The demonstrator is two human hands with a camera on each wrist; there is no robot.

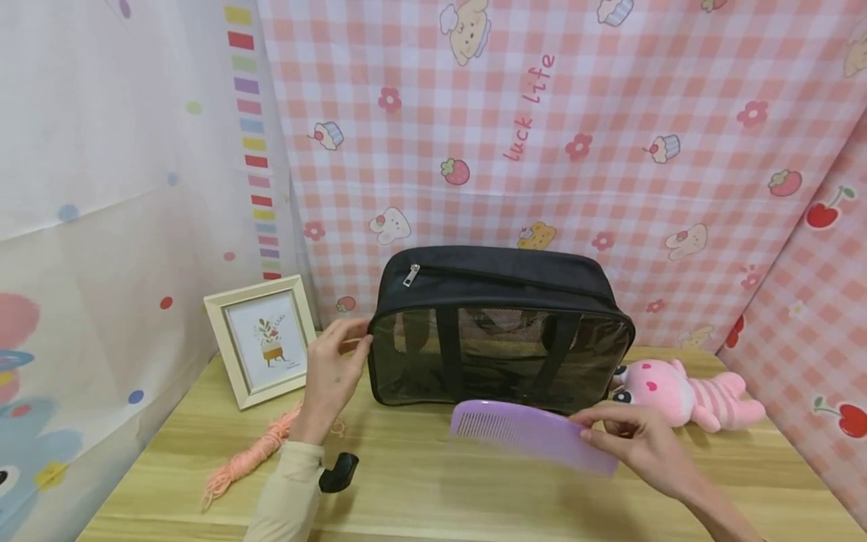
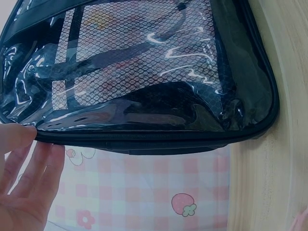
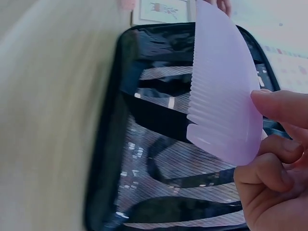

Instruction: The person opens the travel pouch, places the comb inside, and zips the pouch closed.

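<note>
A slip is perhaps being risked as the purple comb is being pinched off-centre by the right hand, the black bag beyond it being held edgewise by the left hand.

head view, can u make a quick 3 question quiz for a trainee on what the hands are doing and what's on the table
1. Multiple choice: which thing does the right hand hold?
a) a bundle of peach-coloured cord
b) a pale purple toothed comb
c) a pink striped plush toy

2. True or false: the left hand touches the edge of the black zip bag with a see-through front.

3. Fill the gap: in the head view, the cream rectangular picture frame is to the ____ of the bag.

Key: 1. b; 2. true; 3. left
</note>
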